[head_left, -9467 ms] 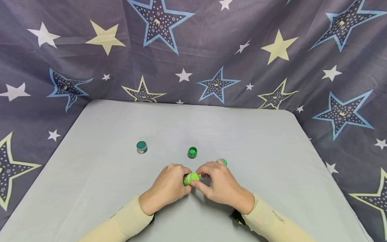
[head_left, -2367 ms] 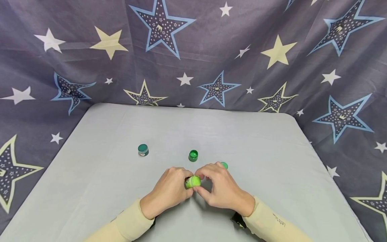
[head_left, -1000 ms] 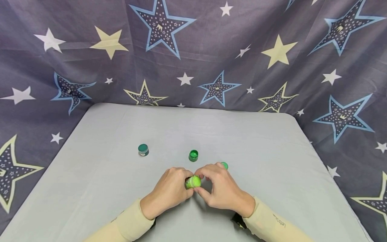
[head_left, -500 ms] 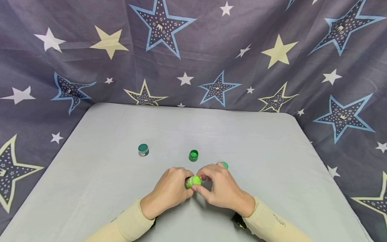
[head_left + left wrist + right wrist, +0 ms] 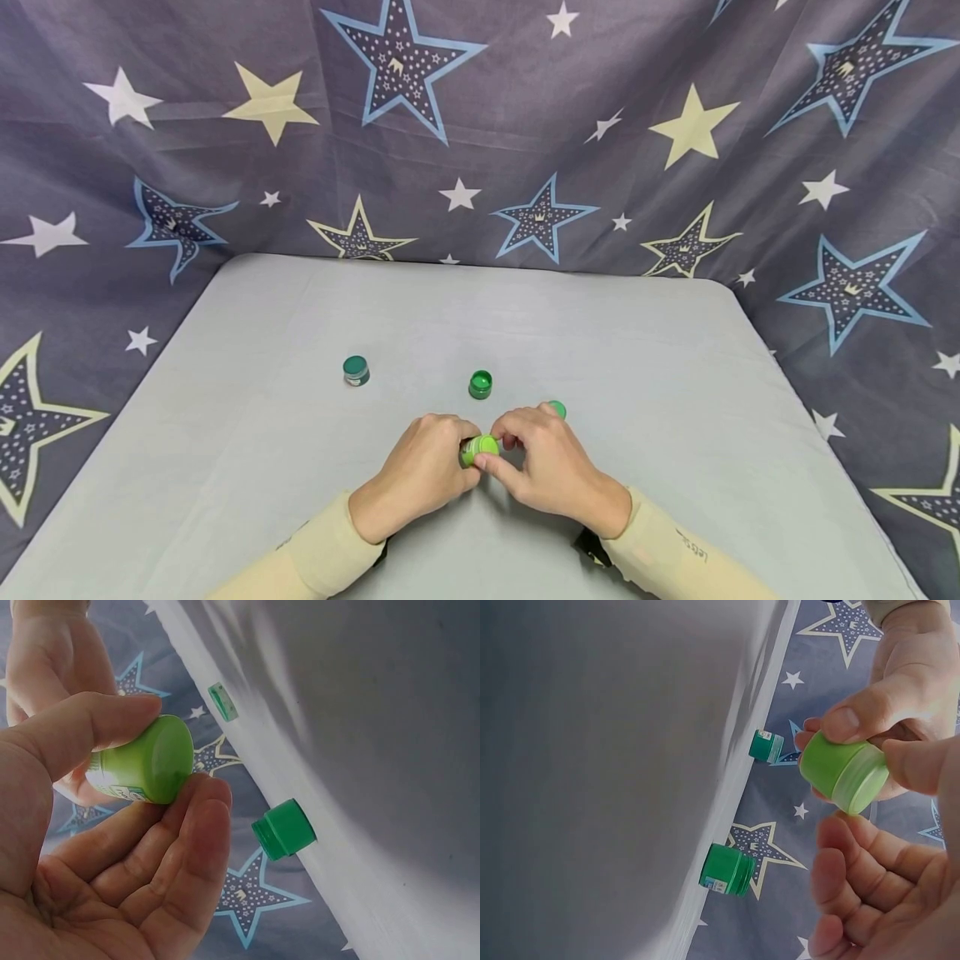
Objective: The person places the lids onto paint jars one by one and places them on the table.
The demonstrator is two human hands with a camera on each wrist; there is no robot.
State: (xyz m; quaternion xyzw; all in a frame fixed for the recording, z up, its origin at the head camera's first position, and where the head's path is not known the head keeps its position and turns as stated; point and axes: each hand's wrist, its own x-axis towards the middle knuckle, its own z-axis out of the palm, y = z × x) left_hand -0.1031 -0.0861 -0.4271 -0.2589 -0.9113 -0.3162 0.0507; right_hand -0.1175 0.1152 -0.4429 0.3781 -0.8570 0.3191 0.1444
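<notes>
Left hand (image 5: 423,462) grips lime-green paint jar (image 5: 477,451) by body; right hand (image 5: 553,465) pinches lid (image 5: 860,780). Probably light, stiff, slick; grip lid rim.

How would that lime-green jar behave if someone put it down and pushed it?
The lime-green jar is probably stiff: the left hand grips it without any visible dent. Laid on its side, it would likely roll, being round. Stood upright, it might slide rather than tip, being stubby.
</notes>
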